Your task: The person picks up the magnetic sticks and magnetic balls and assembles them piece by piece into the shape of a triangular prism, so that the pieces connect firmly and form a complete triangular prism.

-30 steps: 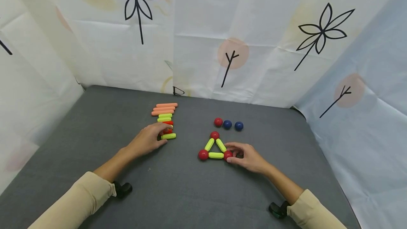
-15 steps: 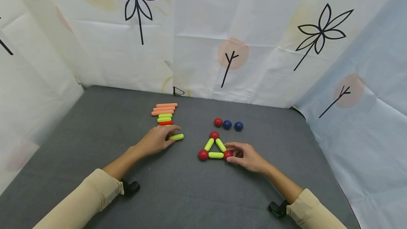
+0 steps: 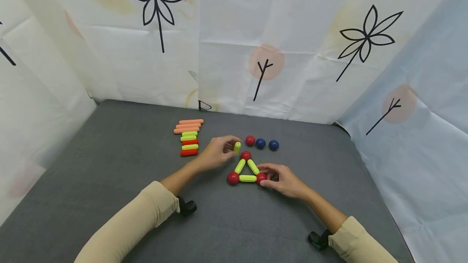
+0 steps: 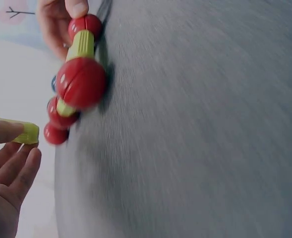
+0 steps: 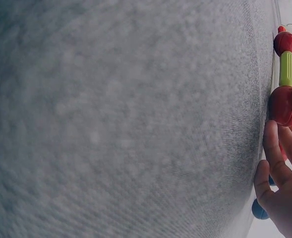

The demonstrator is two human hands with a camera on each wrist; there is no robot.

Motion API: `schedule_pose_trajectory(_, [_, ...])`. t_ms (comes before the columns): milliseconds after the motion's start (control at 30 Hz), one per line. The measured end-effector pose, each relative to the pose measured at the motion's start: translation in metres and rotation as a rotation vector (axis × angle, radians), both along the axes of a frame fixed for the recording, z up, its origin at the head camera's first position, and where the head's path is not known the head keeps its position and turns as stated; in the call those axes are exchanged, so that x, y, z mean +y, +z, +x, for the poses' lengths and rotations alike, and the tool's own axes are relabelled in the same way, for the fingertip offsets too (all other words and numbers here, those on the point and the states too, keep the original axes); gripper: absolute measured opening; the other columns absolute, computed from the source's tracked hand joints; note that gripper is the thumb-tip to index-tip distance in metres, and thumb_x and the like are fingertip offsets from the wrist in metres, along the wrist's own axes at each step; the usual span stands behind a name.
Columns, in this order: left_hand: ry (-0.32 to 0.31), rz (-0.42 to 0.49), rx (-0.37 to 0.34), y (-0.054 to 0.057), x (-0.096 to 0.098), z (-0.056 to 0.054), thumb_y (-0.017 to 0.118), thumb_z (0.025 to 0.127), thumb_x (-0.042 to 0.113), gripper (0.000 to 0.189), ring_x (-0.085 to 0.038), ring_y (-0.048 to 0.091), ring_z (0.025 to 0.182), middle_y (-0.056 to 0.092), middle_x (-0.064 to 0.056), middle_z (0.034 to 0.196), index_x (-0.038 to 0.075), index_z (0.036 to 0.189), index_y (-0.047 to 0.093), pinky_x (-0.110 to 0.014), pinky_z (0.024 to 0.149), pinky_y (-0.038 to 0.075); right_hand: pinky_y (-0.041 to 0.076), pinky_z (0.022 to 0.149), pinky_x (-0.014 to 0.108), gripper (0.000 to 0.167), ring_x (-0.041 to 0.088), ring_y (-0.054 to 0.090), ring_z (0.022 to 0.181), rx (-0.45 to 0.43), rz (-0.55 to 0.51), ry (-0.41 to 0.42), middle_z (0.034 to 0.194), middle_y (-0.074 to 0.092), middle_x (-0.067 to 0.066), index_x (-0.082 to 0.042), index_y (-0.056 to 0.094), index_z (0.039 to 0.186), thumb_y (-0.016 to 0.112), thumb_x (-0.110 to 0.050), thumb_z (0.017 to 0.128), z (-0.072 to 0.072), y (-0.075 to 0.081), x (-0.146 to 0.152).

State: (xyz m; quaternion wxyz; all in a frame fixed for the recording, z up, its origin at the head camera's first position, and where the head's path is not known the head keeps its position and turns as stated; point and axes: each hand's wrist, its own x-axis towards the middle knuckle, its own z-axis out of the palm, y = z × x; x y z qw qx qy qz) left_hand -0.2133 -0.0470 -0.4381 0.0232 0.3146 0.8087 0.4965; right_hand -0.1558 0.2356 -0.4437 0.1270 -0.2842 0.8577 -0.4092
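Observation:
My left hand (image 3: 217,153) pinches a yellow-green rod (image 3: 237,147), held upright close by the top ball of a triangle. That triangle lies flat, made of three red balls and three yellow-green rods (image 3: 248,178). With thumb and fingers, my right hand (image 3: 287,181) grips the triangle's right-hand red ball (image 3: 261,178). In the left wrist view, the pinched rod (image 4: 29,133) shows between thumb and fingers, above the table surface. The right wrist view has the thumb and fingers around the gripped red ball (image 5: 284,106).
A loose red ball (image 3: 250,140) and two blue balls (image 3: 274,145) sit in a row behind the triangle. Left of them lies a column of rods: orange ones (image 3: 188,126), then yellow-green and red ones (image 3: 189,153). White printed cloth (image 3: 234,44) walls the grey table (image 3: 234,230).
The left hand has taken a yellow-green rod from the near end of the column and carried it right, turning it upright near the triangle's top. The right hand stays on its ball.

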Motion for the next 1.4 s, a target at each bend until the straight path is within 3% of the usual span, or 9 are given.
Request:
schedule_pose_trajectory(267, [-0.028, 0.045, -0.021, -0.007, 0.036, -0.011, 0.068, 0.091, -0.002, 0.031, -0.025, 0.066, 0.109, 0.068, -0.012, 0.117, -0.004, 0.122, 0.062, -0.035, 0.093, 0.053, 0.051, 0.076, 0.026, 0.046, 0.015, 0.064, 0.088, 0.002, 0.007, -0.004, 0.108, 0.070, 0.006, -0.001, 0.058, 0.134, 0.071, -0.019, 0.094, 0.000, -0.003, 0.002])
schedule_pose_trajectory(467, [-0.039, 0.039, -0.034, -0.006, 0.034, -0.010, 0.066, 0.092, -0.003, 0.034, -0.026, 0.066, 0.110, 0.067, -0.014, 0.119, -0.003, 0.126, 0.062, -0.036, 0.093, 0.053, 0.051, 0.077, 0.027, 0.047, 0.015, 0.063, 0.089, 0.004, 0.017, -0.008, 0.108, 0.070, 0.006, -0.002, 0.058, 0.134, 0.072, -0.020, 0.093, 0.000, -0.001, 0.001])
schedule_pose_trajectory(600, [-0.015, 0.008, -0.031, -0.004, 0.014, -0.004, 0.067, 0.092, -0.002, 0.038, -0.027, 0.064, 0.114, 0.066, -0.015, 0.124, 0.001, 0.129, 0.061, -0.043, 0.095, 0.052, 0.051, 0.078, 0.027, 0.047, 0.015, 0.063, 0.090, -0.001, 0.011, 0.000, 0.110, 0.070, 0.007, -0.001, 0.057, 0.135, 0.071, -0.020, 0.094, 0.000, -0.001, 0.001])
schedule_pose_trajectory(767, [0.085, -0.045, 0.039, -0.005, -0.030, 0.003, 0.070, 0.089, -0.003, 0.041, -0.032, 0.063, 0.115, 0.066, -0.019, 0.124, -0.001, 0.129, 0.061, -0.052, 0.094, 0.050, 0.051, 0.078, 0.026, 0.047, 0.015, 0.063, 0.090, -0.003, 0.004, 0.004, 0.111, 0.070, 0.007, -0.001, 0.058, 0.134, 0.071, -0.019, 0.094, 0.000, -0.001, 0.002])
schedule_pose_trajectory(900, [0.173, -0.048, 0.071, -0.008, -0.073, 0.009, 0.072, 0.087, -0.004, 0.041, -0.031, 0.066, 0.109, 0.069, -0.016, 0.118, -0.001, 0.127, 0.062, -0.049, 0.087, 0.054, 0.051, 0.079, 0.026, 0.047, 0.014, 0.062, 0.090, -0.001, 0.007, 0.004, 0.111, 0.069, 0.006, -0.002, 0.058, 0.134, 0.072, -0.019, 0.093, 0.000, -0.001, 0.002])
schedule_pose_trajectory(1067, [0.252, -0.073, 0.058, -0.012, -0.115, 0.019, 0.074, 0.086, -0.004, 0.040, -0.029, 0.068, 0.103, 0.071, -0.014, 0.115, 0.000, 0.125, 0.064, -0.046, 0.084, 0.056, 0.050, 0.078, 0.027, 0.047, 0.013, 0.061, 0.089, -0.002, 0.013, -0.002, 0.110, 0.069, 0.005, -0.002, 0.058, 0.134, 0.072, -0.020, 0.093, 0.000, -0.003, 0.004])
schedule_pose_trajectory(1233, [0.281, -0.181, 0.087, -0.017, -0.134, 0.024, 0.076, 0.085, -0.002, 0.040, -0.028, 0.068, 0.103, 0.071, -0.012, 0.112, 0.003, 0.122, 0.065, -0.050, 0.088, 0.053, 0.050, 0.078, 0.028, 0.047, 0.013, 0.060, 0.088, 0.012, 0.006, -0.001, 0.110, 0.069, 0.005, -0.002, 0.058, 0.133, 0.072, -0.020, 0.093, 0.001, -0.003, 0.005])
schedule_pose_trajectory(1400, [0.301, -0.275, 0.125, -0.018, -0.133, 0.025, 0.079, 0.083, 0.003, 0.038, -0.025, 0.068, 0.095, 0.072, -0.010, 0.105, 0.004, 0.119, 0.066, -0.050, 0.084, 0.052, 0.050, 0.077, 0.027, 0.046, 0.014, 0.060, 0.088, 0.019, -0.002, 0.013, 0.108, 0.069, 0.007, -0.001, 0.058, 0.134, 0.071, -0.020, 0.094, 0.001, -0.002, 0.004])
